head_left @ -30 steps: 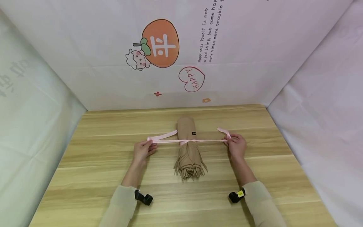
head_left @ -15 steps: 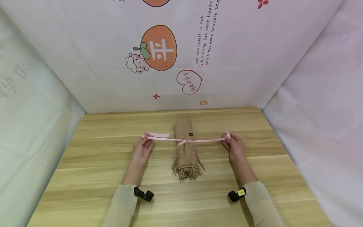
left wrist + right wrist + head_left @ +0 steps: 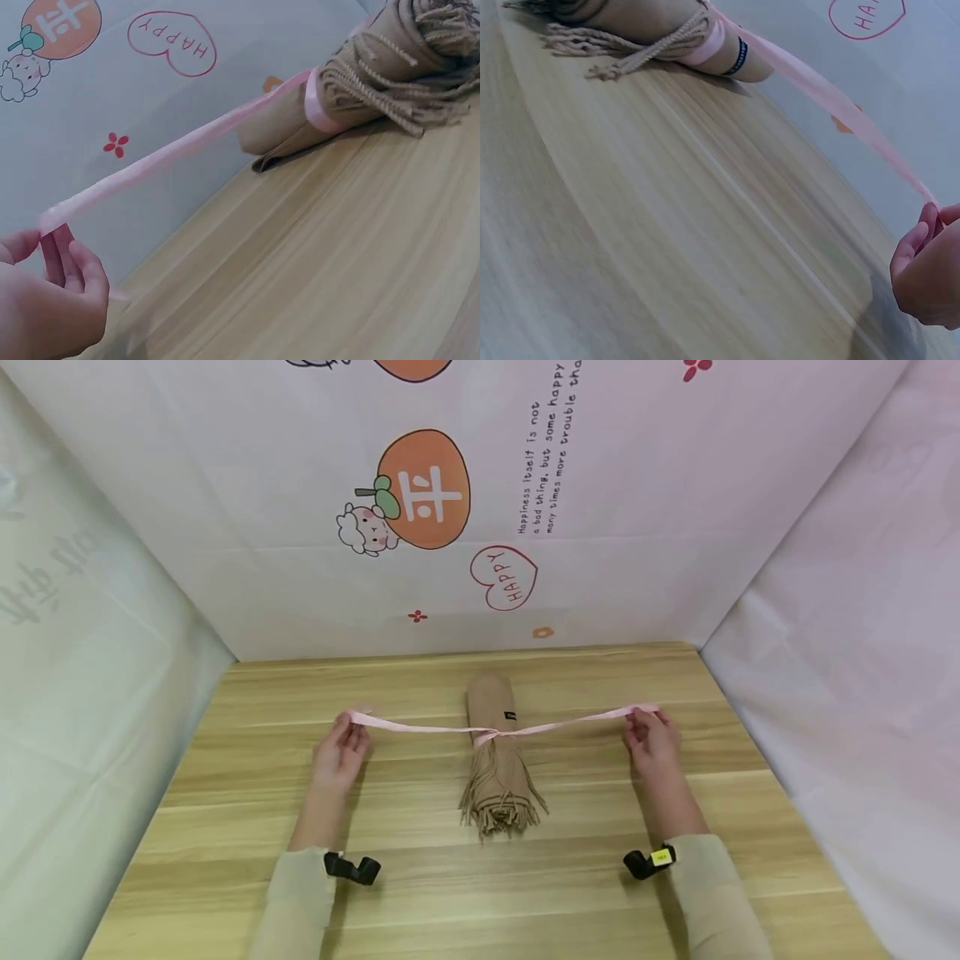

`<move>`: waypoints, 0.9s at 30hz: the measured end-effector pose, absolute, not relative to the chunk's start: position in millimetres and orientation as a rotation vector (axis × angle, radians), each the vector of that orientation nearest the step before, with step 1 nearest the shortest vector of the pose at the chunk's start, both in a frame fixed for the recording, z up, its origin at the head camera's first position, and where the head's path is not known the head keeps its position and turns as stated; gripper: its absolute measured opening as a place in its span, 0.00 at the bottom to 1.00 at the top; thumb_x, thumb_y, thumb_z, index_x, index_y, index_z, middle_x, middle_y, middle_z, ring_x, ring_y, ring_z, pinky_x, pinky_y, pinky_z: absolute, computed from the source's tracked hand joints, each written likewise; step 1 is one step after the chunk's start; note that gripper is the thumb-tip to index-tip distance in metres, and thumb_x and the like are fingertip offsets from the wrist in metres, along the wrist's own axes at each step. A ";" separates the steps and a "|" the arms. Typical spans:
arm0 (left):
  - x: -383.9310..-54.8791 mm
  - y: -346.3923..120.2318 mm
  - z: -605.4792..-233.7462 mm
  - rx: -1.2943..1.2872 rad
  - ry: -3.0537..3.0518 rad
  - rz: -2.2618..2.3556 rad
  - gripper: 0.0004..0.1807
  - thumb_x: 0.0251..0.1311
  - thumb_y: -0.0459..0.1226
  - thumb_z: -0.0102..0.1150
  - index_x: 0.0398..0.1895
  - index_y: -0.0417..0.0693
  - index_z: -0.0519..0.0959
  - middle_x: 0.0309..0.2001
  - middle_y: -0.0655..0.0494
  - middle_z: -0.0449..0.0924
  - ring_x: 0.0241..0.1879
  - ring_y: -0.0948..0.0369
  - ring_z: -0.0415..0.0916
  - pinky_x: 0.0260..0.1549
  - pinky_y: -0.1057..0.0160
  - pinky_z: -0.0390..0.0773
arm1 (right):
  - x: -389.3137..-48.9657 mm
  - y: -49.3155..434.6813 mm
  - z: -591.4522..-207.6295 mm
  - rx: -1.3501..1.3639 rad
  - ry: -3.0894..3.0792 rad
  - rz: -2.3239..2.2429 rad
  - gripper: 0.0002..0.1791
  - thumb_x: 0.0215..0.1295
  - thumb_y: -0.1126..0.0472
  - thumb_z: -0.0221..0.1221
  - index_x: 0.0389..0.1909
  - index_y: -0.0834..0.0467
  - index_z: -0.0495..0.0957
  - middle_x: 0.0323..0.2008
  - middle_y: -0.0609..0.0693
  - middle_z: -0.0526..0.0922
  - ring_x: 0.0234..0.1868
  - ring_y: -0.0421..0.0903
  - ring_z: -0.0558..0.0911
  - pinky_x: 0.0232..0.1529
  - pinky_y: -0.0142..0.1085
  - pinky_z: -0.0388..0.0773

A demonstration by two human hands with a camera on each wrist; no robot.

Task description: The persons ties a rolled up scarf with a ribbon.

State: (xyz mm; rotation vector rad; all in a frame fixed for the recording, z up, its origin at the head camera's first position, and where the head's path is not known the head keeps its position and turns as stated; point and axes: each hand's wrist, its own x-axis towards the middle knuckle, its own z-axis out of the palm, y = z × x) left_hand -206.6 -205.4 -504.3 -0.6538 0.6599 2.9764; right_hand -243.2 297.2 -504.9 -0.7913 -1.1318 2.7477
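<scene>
A rolled tan scarf (image 3: 491, 697) with a fringed end lies lengthwise on the table, a small black label on its side. Round its middle runs a pink ribbon (image 3: 420, 728), crossed on top, its two ends drawn out to either side above the table. My left hand (image 3: 341, 756) pinches the left end between thumb and fingers, as the left wrist view also shows at the ribbon's folded tip (image 3: 56, 217). On the other side my right hand (image 3: 654, 743) pinches the right end, with a short tail sticking out past the fingers.
The wooden table (image 3: 225, 860) fills the space under both arms. A white printed sheet (image 3: 615, 527) stands upright along the back edge, and more white sheets rise at left and right. Each sleeve carries a black wrist camera (image 3: 352, 867).
Both hands have moved outward, away from the scarf, each with its ribbon end. Longer stretches of ribbon now span either side, and the loose left tail no longer lies beside the scarf.
</scene>
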 end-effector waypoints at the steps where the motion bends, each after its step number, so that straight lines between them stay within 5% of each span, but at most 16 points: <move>1: -205.1 -209.1 -503.7 -0.675 0.731 2.975 0.04 0.66 0.29 0.59 0.33 0.45 0.77 0.32 0.56 0.80 0.36 0.63 0.76 0.41 0.70 0.76 | -243.8 299.3 -503.4 -0.810 -1.135 2.734 0.14 0.69 0.75 0.54 0.45 0.55 0.64 0.22 0.49 0.82 0.23 0.41 0.80 0.25 0.29 0.77; 7: -194.0 -228.4 -499.7 -0.844 1.349 2.801 0.12 0.68 0.26 0.54 0.49 0.48 0.68 0.28 0.62 0.78 0.28 0.68 0.75 0.28 0.74 0.74 | -245.8 314.1 -501.6 -0.908 -1.498 2.544 0.26 0.65 0.76 0.56 0.58 0.54 0.60 0.18 0.46 0.78 0.18 0.38 0.76 0.19 0.27 0.72; 13: -187.0 -249.3 -501.2 -0.898 1.816 2.467 0.09 0.69 0.28 0.52 0.50 0.43 0.74 0.30 0.63 0.75 0.27 0.70 0.73 0.25 0.76 0.73 | -246.9 321.4 -512.3 -0.828 -2.123 2.151 0.23 0.65 0.71 0.56 0.60 0.62 0.66 0.15 0.41 0.77 0.16 0.35 0.73 0.16 0.27 0.69; 18: -179.1 -264.1 -502.8 -0.674 2.229 1.973 0.24 0.73 0.34 0.47 0.70 0.36 0.64 0.41 0.58 0.73 0.31 0.68 0.72 0.29 0.72 0.74 | -247.6 327.4 -517.9 -0.703 -2.568 1.567 0.20 0.65 0.62 0.57 0.57 0.65 0.75 0.34 0.50 0.84 0.31 0.39 0.77 0.30 0.28 0.71; 22: -175.0 -270.2 -502.6 -0.564 2.535 1.670 0.31 0.68 0.34 0.49 0.73 0.34 0.58 0.42 0.50 0.70 0.29 0.66 0.69 0.27 0.70 0.74 | -245.1 333.8 -514.9 -0.650 -2.730 1.310 0.21 0.66 0.58 0.55 0.57 0.63 0.76 0.52 0.64 0.81 0.44 0.51 0.78 0.37 0.34 0.70; 27: -177.8 -272.5 -495.5 -0.486 2.741 1.550 0.32 0.67 0.34 0.51 0.73 0.34 0.60 0.54 0.37 0.68 0.45 0.53 0.73 0.40 0.61 0.78 | -241.4 338.4 -506.9 -0.515 -2.803 1.248 0.22 0.67 0.57 0.53 0.58 0.65 0.74 0.44 0.63 0.81 0.34 0.49 0.78 0.29 0.35 0.73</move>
